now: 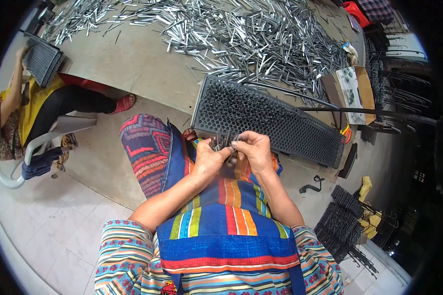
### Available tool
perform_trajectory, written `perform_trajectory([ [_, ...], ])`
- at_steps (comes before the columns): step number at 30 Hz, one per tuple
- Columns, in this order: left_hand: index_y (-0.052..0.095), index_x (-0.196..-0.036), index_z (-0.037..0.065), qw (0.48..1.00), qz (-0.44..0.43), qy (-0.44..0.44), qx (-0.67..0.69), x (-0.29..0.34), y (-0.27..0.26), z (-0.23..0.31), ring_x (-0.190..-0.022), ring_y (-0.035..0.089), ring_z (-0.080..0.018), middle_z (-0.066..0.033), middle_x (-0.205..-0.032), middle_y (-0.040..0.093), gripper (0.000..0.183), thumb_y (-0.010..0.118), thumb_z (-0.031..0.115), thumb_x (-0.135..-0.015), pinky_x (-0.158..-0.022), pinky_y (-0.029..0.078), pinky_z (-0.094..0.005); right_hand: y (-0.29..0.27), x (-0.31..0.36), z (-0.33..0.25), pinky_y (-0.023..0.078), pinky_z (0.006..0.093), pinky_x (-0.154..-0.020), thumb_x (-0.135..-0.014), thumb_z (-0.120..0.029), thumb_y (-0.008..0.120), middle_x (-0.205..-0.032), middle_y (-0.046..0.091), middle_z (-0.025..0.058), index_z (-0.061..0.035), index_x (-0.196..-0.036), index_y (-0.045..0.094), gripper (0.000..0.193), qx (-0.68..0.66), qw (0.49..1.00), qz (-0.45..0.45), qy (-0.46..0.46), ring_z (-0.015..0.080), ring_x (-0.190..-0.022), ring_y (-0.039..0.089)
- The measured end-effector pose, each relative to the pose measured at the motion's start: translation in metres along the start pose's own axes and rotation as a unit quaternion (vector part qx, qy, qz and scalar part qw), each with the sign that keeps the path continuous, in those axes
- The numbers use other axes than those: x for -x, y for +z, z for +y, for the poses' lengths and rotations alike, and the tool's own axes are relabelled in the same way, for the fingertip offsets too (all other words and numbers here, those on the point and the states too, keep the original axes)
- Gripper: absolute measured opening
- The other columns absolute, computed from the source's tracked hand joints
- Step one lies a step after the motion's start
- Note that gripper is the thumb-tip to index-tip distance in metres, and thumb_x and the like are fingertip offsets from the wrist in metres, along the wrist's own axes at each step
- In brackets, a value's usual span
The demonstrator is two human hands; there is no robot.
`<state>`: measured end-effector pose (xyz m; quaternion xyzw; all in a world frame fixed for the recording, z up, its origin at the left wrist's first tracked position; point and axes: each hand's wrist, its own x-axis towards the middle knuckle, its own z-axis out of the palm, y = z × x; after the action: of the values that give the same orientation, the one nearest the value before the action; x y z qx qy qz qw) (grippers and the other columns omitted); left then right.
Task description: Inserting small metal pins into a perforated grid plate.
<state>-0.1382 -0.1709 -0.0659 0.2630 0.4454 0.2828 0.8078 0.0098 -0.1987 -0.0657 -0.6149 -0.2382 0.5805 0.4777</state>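
My left hand point(209, 158) and my right hand point(253, 150) meet above my lap, both closed around a small bunch of dark metal pins point(221, 141). Just beyond them a long black perforated rack point(270, 120) leans toward me, its many holes mostly filled with pins. A big heap of shiny loose metal pins point(241, 34) is spread over the brown mat point(142, 64) behind the rack. I sit with a striped, colourful cloth over my knees.
Another person point(19, 108) sits at the left on a white plastic chair, holding a second black rack point(43, 60). An open cardboard box point(352, 88) lies at the right, with stacked black racks point(344, 223) and wire frames beyond it.
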Motion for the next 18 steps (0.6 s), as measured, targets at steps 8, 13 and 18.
perform_trajectory([
  [8,0.068,-0.090,0.001,0.997,0.069,0.026,0.022,0.002,0.005,0.004,-0.064,0.066,-0.0116,-0.0050,-0.081,0.069,0.009,0.060,-0.001,-0.087,-0.054,0.053,-0.0234,-0.005,0.003,0.001,0.039,0.0178,-0.045,-0.081,0.002,0.068,-0.066,0.063,0.0019,0.0005,-0.083,0.066,0.003,-0.027,0.996,0.062,-0.052,0.0048,-0.048,0.051],
  [13,0.065,-0.092,0.000,0.994,0.080,-0.059,0.040,0.000,0.005,0.004,-0.064,0.067,-0.0154,-0.0082,-0.081,0.069,0.013,0.056,-0.006,-0.085,-0.053,0.056,-0.0272,-0.002,0.002,-0.018,0.036,0.0172,-0.046,-0.083,0.002,0.067,-0.067,0.060,-0.0007,0.0002,-0.085,0.067,0.004,0.010,0.985,0.110,-0.134,0.0028,-0.050,0.048],
  [18,0.064,-0.093,-0.001,0.991,0.055,-0.115,0.036,0.005,-0.002,-0.005,-0.064,0.068,-0.0184,-0.0110,-0.080,0.069,0.015,0.055,-0.008,-0.083,-0.053,0.057,-0.0291,-0.010,-0.015,-0.022,0.035,0.0182,-0.050,-0.081,0.005,0.068,-0.079,0.060,0.0001,0.0010,-0.084,0.067,0.005,0.169,0.905,0.165,-0.353,0.0028,-0.059,0.047],
])
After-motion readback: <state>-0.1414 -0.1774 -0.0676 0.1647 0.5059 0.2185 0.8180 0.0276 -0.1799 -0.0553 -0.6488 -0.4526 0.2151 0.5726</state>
